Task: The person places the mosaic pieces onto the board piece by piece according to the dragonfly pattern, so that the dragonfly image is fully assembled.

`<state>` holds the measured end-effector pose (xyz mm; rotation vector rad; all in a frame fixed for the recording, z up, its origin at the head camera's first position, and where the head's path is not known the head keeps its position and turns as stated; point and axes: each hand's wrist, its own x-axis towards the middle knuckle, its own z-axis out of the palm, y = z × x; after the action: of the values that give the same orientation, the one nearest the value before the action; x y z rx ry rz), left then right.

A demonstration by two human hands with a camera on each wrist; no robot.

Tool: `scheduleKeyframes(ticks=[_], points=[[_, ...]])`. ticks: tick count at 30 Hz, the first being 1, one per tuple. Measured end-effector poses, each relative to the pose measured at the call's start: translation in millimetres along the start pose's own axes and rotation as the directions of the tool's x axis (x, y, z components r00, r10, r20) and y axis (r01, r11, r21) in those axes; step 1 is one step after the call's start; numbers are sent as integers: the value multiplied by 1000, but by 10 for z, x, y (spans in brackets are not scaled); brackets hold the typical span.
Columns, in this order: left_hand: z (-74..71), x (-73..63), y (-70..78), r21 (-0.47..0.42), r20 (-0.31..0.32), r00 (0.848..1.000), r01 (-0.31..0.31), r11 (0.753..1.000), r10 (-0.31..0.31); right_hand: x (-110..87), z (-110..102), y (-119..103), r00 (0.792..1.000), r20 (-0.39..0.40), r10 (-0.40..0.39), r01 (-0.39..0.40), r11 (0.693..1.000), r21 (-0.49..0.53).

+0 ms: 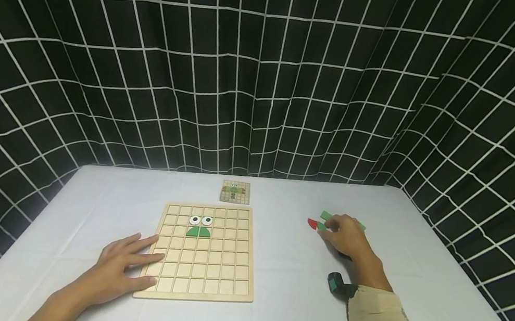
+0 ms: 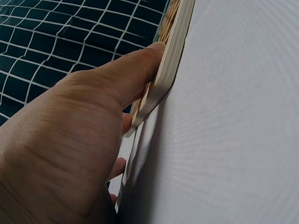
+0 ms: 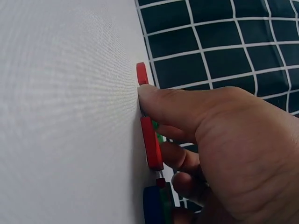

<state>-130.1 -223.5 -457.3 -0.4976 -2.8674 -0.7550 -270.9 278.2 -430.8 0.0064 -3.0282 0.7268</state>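
A square wooden grid board (image 1: 194, 292) lies on the white table, with two eye pieces (image 1: 201, 220) above two green quarter-round pieces (image 1: 198, 231). My left hand (image 1: 119, 266) rests along its left side, fingers spread; in the left wrist view the thumb (image 2: 140, 63) lies on the board's rim (image 2: 170, 65). Over at the right, my right hand (image 1: 347, 238) pinches a small green piece (image 1: 321, 226) between thumb and forefinger, beside a red quarter-round piece (image 1: 311, 223). The right wrist view shows another red piece (image 3: 152, 142) and a blue piece (image 3: 152, 205) beneath the curled fingers.
A small patterned card (image 1: 235, 192) with a grid picture lies behind the board. Green pieces (image 1: 326, 215) lie beyond the right hand, partly hidden by it. A black strap device (image 1: 340, 285) sits at the right wrist. A dark checked curtain (image 1: 257, 77) hangs behind the table.
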Motion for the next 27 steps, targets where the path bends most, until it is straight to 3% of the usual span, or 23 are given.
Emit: scheduleKeyframes(ticks=[7,16,27], points=[[-9,6,8,4,-1,1000,-2,1000,2,-38,-191,-4,1000,-27,-11,13,996,87],[42,-7,-5,-14,-8,1000,-5,1000,5,-280,-547,-343,992,-94,-83,97,984,151],[13,-19,23,2,-28,1000,-12,1000,12,-605,-623,-797,925,-289,-246,308,931,196]])
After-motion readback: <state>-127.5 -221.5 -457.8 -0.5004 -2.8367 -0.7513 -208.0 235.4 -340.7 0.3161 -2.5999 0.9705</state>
